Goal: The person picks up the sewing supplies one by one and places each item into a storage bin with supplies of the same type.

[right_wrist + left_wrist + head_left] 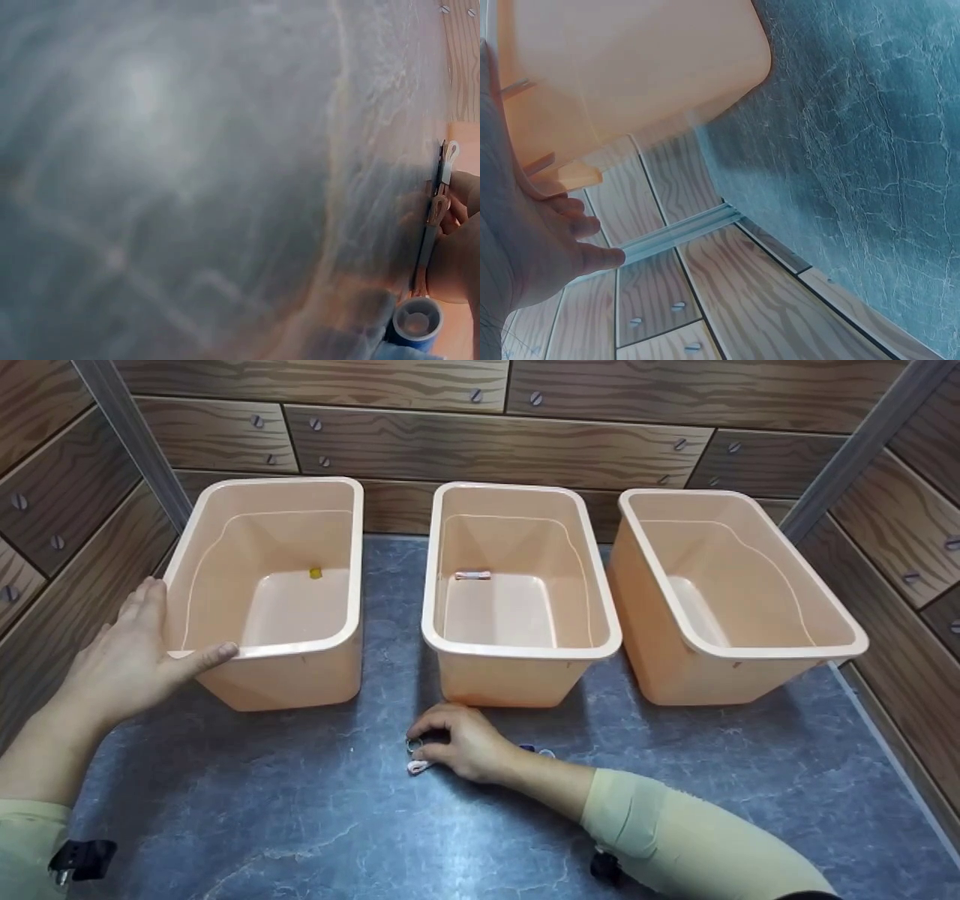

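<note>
My left hand rests on the left bin, its thumb over the front rim and its fingers along the outer side. In the left wrist view, several fingers stretch out below the bin's edge. At the front of the middle bin, my right hand curls thumb and forefinger around a small dark spool-like piece with a pale ring end. A folded pale pink cord bundle lies under its thumb. Behind the wrist sits a blue spool; the hand partly hides these pieces.
The left bin holds a small yellow piece, and a pink banded bundle lies in the middle one. The right bin stands angled beside it. Wood-patterned panels enclose the back and sides of the blue-grey tabletop.
</note>
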### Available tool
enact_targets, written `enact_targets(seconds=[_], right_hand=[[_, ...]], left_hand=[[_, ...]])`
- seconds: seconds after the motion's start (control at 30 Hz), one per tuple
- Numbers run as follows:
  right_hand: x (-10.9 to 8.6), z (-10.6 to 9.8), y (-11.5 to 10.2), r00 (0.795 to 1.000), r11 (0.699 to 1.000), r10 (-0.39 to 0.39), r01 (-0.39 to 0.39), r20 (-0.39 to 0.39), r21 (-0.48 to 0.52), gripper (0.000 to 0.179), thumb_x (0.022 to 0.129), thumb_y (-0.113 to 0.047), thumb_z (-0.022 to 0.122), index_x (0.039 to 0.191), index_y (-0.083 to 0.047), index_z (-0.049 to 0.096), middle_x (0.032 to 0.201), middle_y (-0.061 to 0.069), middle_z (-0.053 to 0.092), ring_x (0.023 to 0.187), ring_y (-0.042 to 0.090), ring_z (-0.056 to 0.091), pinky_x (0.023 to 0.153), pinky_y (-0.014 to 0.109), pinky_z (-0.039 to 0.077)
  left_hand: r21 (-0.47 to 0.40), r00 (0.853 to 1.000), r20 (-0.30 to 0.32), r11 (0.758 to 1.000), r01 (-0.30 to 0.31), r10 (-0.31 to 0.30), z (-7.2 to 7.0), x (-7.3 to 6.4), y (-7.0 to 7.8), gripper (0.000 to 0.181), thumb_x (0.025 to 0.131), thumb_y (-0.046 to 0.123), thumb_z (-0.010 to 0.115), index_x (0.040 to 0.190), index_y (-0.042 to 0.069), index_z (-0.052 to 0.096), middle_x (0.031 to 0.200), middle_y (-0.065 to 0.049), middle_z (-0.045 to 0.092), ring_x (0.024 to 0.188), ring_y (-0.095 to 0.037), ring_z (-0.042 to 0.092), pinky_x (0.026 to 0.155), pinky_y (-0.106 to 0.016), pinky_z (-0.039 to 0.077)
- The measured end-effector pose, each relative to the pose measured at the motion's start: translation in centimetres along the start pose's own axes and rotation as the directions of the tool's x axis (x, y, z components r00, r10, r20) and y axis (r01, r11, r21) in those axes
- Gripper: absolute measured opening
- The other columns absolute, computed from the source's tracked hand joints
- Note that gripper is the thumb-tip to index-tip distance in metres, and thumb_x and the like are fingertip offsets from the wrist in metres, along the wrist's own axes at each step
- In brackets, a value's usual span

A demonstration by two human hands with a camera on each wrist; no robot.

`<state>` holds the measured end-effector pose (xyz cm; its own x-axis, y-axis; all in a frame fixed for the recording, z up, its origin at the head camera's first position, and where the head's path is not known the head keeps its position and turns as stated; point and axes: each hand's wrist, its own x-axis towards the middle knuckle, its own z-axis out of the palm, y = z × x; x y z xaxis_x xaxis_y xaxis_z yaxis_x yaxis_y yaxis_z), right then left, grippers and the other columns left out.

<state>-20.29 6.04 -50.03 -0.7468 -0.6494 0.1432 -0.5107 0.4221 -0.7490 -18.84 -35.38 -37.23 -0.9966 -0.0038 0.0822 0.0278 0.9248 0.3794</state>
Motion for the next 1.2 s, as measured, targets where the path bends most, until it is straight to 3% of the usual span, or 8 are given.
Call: enact_targets(seconds=[0.53,0.87,1.2], right_hand=[[0.16,0.04,0.08,0.999,0.998,0.039,-0.039,-0.003,0.053,0.017,0.092,-0.013,0.083,0.108,-0.009,0.082,0.109,-0.001,0.077,0.109,0.017,0.068,0.101,0.032,0.051],[0.17,0.03,-0.06,0.999,0.995,0.052,-0.052,-0.006,0.084,0.017,0.091,-0.013,0.084,0.108,-0.009,0.082,0.108,-0.001,0.076,0.106,0.014,0.068,0.098,0.031,0.052],[0.2,0.02,-0.05,0.998,0.994,0.056,-0.055,-0.007,0.098,0.017,0.091,-0.012,0.084,0.108,-0.008,0.082,0.107,-0.001,0.077,0.105,0.013,0.068,0.098,0.031,0.053]], left_hand=[[0.003,1.0,0.004,1.0,0.0,0.0,-0.03,0.11,0.04,0.127,0.094,0.071,0.065,0.165,-0.009,-0.005,0.169,-0.039,-0.002,0.141,-0.076,0.016,0.106,-0.088,0.018],[-0.005,1.0,0.015,1.0,0.003,-0.003,0.07,0.17,-0.1,0.128,0.094,0.072,0.065,0.165,-0.008,-0.006,0.169,-0.038,-0.004,0.148,-0.069,0.009,0.108,-0.088,0.014],[-0.002,1.0,0.007,1.0,0.003,-0.003,-0.01,0.28,-0.06,0.128,0.094,0.072,0.065,0.165,-0.009,-0.005,0.169,-0.039,-0.002,0.144,-0.074,0.013,0.107,-0.089,0.014]])
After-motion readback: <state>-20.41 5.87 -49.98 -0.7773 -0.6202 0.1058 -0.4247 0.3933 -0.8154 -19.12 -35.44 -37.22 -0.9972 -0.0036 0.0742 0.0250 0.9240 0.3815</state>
